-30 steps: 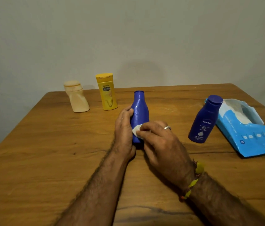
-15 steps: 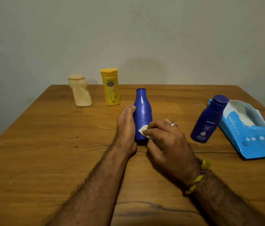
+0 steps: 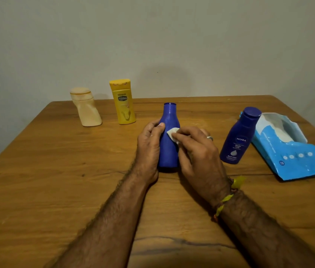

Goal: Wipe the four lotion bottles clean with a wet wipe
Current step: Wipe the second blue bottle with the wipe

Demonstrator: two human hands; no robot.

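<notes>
A tall, capless, bright-blue plastic bottle (image 3: 169,140) stands upright near the middle of the wooden desk (image 3: 56,171). The left hand (image 3: 149,146) wraps its fingers (image 3: 157,126) round the bottle's left side, steadying it, while the right hand (image 3: 197,151) pinches a small folded white wet wipe (image 3: 172,133) against the shoulder. The bottle looks light, stiff and smooth, likely slick once damp, so a hold low on the waist should keep it from tipping. Three more wait: a cream slanted bottle (image 3: 86,107) and a yellow flip-top bottle (image 3: 123,102) at the far left, and a dark-blue labelled bottle (image 3: 238,136) to the right, just beside an opened light-blue wipe packet (image 3: 292,151). The hands hide the bottle's far side and most of the wipe; whether any bottle is already clean cannot be told.
</notes>
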